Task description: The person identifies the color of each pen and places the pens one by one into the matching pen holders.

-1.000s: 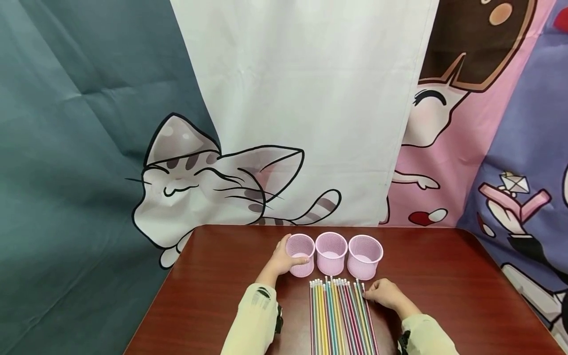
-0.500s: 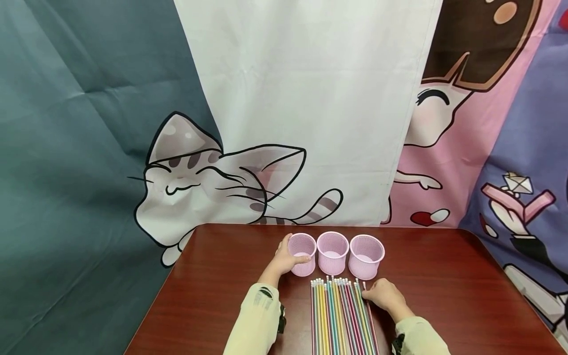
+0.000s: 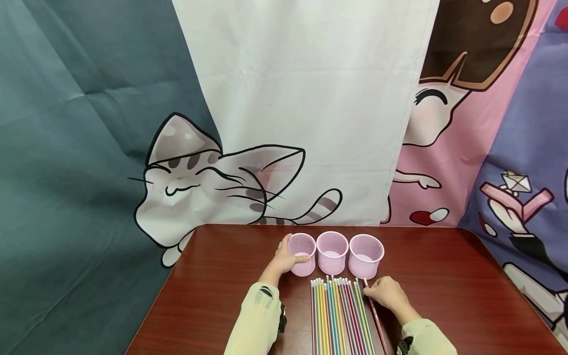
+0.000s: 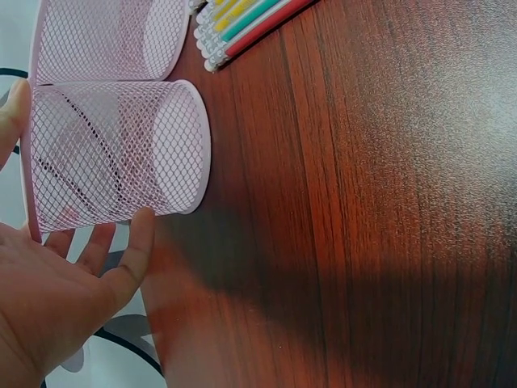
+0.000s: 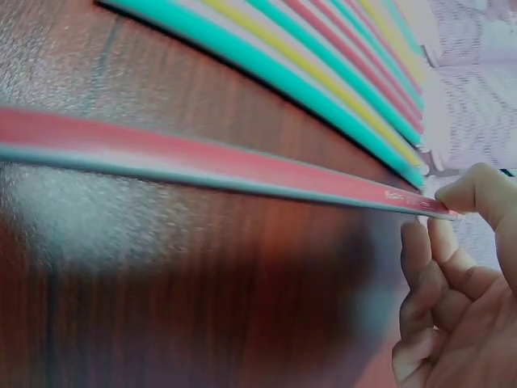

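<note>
My left hand holds the leftmost pink mesh pen cup, thumb on its near side and fingers round the far side. In the left wrist view the hand wraps the mesh cup, fingertips against its wall. My right hand pinches a red pencil near its top end between thumb and fingertips. The right wrist view shows this red pencil apart from the row. The other pencils, in several colours, lie side by side with white-tipped ends toward the cups.
A middle pink cup and a right pink cup stand upright in line with the held one. All rest on a reddish-brown wooden table. A cartoon-printed curtain hangs behind the table's far edge.
The red pencil at the right end of the row has come away to the right with my right hand, leaving a gap. My left hand stays on its cup.
</note>
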`<state>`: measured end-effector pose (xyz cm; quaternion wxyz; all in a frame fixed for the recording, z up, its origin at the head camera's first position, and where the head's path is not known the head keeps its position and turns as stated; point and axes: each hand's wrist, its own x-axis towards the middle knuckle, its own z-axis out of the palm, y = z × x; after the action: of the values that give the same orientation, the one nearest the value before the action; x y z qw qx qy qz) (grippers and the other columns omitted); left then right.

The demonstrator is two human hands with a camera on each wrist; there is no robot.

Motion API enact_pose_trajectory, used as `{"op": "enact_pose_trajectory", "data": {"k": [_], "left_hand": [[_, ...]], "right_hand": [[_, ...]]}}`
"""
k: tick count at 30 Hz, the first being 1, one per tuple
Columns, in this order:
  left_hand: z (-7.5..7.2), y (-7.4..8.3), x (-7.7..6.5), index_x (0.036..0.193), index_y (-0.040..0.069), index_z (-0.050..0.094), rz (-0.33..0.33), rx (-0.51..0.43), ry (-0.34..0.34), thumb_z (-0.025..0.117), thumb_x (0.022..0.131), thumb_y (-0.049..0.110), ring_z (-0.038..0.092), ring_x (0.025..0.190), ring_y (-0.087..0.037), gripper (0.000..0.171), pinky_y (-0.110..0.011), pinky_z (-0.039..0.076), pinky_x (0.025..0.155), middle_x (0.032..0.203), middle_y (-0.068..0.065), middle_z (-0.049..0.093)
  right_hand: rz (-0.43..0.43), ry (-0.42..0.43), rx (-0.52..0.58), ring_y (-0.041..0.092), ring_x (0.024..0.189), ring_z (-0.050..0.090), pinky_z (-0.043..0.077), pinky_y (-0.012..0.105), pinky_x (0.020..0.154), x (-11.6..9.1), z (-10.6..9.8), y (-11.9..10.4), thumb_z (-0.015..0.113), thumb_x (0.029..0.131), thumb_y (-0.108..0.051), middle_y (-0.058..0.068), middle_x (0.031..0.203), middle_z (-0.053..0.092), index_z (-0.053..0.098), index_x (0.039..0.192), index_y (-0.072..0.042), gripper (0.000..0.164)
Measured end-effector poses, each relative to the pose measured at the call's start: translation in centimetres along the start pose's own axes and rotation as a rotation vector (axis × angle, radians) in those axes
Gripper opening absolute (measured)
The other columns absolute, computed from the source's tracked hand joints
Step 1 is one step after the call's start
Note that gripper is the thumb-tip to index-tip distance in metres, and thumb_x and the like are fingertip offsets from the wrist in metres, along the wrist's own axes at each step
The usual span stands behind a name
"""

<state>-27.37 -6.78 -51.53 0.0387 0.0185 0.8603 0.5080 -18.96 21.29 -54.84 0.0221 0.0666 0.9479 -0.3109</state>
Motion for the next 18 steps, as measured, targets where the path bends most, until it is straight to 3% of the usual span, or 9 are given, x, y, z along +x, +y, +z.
{"op": "enact_pose_trajectory", "data": {"k": [6, 18], "left_hand": [[0.0, 0.1, -0.1, 0.14, 0.009, 0.031, -0.009, -0.004, -0.003, 0.085, 0.063, 0.022, 0.038, 0.119, -0.04, 0.094, -0.053, 0.033, 0.096, 0.132, -0.02, 0.039], [-0.2, 0.3, -0.3, 0.14, 0.009, 0.031, -0.01, -0.027, -0.009, 0.085, 0.064, 0.02, 0.037, 0.12, -0.039, 0.094, -0.053, 0.032, 0.097, 0.133, -0.021, 0.039]], "right_hand": [[-0.041, 0.032, 0.048, 0.012, 0.052, 0.043, 0.035, 0.028, 0.051, -0.1, -0.7, -0.5, 0.068, 0.065, -0.02, -0.006, 0.049, 0.05, 0.056, 0.053, -0.013, 0.018], [-0.111, 0.068, 0.072, 0.012, 0.059, 0.046, 0.04, 0.029, 0.056, -0.3, -3.1, -2.6, 0.069, 0.065, -0.017, -0.005, 0.06, 0.057, 0.063, 0.06, -0.014, 0.008]]}}
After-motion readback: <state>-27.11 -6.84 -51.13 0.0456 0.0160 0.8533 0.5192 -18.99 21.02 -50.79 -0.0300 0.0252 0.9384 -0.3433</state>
